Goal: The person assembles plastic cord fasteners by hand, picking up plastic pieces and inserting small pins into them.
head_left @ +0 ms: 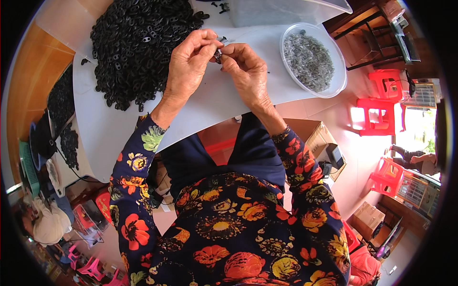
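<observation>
Both my hands meet over a white table (205, 102). My left hand (188, 64) and my right hand (245, 71) pinch one small dark part (218, 56) between their fingertips. A big heap of small black plastic pieces (138, 43) lies just left of my left hand. To the right of my right hand stands a clear round bowl (339, 76) holding several small grey metal pieces (309, 61). My sleeves are dark with a flower print.
A clear plastic bin (281, 10) stands at the table's far edge. More black pieces (62, 102) lie at the left end. Red plastic stools (379, 114) and cardboard boxes (318, 138) stand on the floor at right. Another person (45, 221) sits at lower left.
</observation>
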Available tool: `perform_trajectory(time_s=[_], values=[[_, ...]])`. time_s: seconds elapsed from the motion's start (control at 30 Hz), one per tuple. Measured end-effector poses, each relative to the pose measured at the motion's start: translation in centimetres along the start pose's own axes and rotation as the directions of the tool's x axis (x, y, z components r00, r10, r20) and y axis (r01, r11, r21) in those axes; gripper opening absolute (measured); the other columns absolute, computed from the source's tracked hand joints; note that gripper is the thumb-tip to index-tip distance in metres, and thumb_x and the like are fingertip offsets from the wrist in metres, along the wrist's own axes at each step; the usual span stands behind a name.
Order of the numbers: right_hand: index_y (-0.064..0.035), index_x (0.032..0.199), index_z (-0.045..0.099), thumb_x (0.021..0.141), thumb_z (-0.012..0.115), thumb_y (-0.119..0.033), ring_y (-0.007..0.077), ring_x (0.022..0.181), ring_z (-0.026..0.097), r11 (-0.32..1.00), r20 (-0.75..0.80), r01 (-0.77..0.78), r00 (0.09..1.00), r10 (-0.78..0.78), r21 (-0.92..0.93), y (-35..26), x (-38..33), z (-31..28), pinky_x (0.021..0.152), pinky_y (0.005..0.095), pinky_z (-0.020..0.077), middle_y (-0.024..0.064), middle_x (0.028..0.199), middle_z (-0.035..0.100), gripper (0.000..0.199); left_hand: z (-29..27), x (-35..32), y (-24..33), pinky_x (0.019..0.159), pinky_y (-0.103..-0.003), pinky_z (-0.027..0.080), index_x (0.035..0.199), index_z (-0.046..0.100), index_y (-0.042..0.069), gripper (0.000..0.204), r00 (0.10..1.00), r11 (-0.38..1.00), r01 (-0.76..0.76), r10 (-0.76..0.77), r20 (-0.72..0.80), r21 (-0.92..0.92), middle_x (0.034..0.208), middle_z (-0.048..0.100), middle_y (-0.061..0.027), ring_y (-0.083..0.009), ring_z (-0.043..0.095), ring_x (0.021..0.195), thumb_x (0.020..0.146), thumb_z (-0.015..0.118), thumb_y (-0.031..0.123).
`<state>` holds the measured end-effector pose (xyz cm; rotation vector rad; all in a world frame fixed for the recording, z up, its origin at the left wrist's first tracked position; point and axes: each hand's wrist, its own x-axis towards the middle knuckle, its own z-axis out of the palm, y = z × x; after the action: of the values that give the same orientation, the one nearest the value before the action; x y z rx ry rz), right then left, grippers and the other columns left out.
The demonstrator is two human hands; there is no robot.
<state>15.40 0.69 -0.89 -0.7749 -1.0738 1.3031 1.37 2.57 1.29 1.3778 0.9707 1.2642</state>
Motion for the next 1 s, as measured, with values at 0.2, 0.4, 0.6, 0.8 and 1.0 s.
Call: perform_trajectory(time_s=[0.2, 0.4, 0.6, 0.8, 1.0], values=[[0.0047, 0.097, 0.057, 0.088, 0.054, 0.007, 0.0131, 0.086, 0.062, 1.000, -0.014, 0.012, 1.000, -0.012, 0.020, 0.0, 0.1, -0.1, 0.081, 0.0270, 0.0513, 0.0067, 0.091, 0.062, 0.009, -0.3, -0.4, 0.1, 0.075, -0.025, 0.052, 0.107, 0.058, -0.001, 0.020, 0.998, 0.997, 0.040, -0.044, 0.055, 0.070, 0.099, 0.063, -0.0064, -0.0098, 0.058, 0.086, 0.092, 0.045, 0.001], [0.0031, 0.096, 0.058, 0.088, 0.055, 0.005, 0.0095, 0.084, 0.061, 1.000, -0.025, 0.012, 1.000, -0.012, -0.020, 0.2, 0.0, -0.1, 0.078, 0.0243, 0.0499, 0.0042, 0.089, 0.063, 0.009, -1.1, -0.1, -0.9, 0.079, -0.027, 0.052, 0.105, 0.060, -0.001, 0.023, 0.997, 0.992, 0.078, -0.074, 0.037, -0.098, 0.100, 0.063, -0.0057, -0.0109, 0.059, 0.089, 0.090, 0.043, -0.002], [0.0020, 0.097, 0.059, 0.087, 0.057, 0.004, 0.0070, 0.083, 0.059, 0.998, -0.038, -0.011, 0.999, 0.008, -0.068, 0.2, 0.0, 0.1, 0.078, 0.0228, 0.0490, 0.0030, 0.090, 0.064, 0.010, -0.7, 0.2, 0.7, 0.080, -0.028, 0.052, 0.108, 0.057, 0.000, 0.025, 0.999, 0.999, -0.022, 0.021, 0.043, 0.036, 0.101, 0.064, -0.0081, -0.0119, 0.060, 0.088, 0.089, 0.043, -0.003], [0.0026, 0.098, 0.060, 0.087, 0.056, 0.004, 0.0077, 0.084, 0.060, 0.999, -0.055, 0.005, 0.998, -0.008, -0.054, 0.0, 0.1, 0.0, 0.078, 0.0234, 0.0496, 0.0038, 0.091, 0.064, 0.012, -0.4, 0.0, 1.1, 0.080, -0.026, 0.051, 0.111, 0.056, 0.001, 0.026, 0.990, 0.970, -0.118, 0.098, 0.106, 0.212, 0.103, 0.064, -0.0067, -0.0106, 0.059, 0.086, 0.089, 0.043, -0.005], [0.0011, 0.099, 0.060, 0.088, 0.057, 0.004, 0.0073, 0.081, 0.058, 0.998, -0.045, 0.027, 0.999, -0.029, -0.051, 0.4, 0.2, -0.2, 0.074, 0.0223, 0.0494, 0.0026, 0.092, 0.063, 0.012, -0.5, 0.2, 1.0, 0.081, -0.024, 0.049, 0.113, 0.056, 0.002, 0.027, 0.975, 0.930, -0.188, 0.138, 0.175, 0.316, 0.104, 0.064, -0.0042, -0.0099, 0.059, 0.087, 0.090, 0.044, -0.005]])
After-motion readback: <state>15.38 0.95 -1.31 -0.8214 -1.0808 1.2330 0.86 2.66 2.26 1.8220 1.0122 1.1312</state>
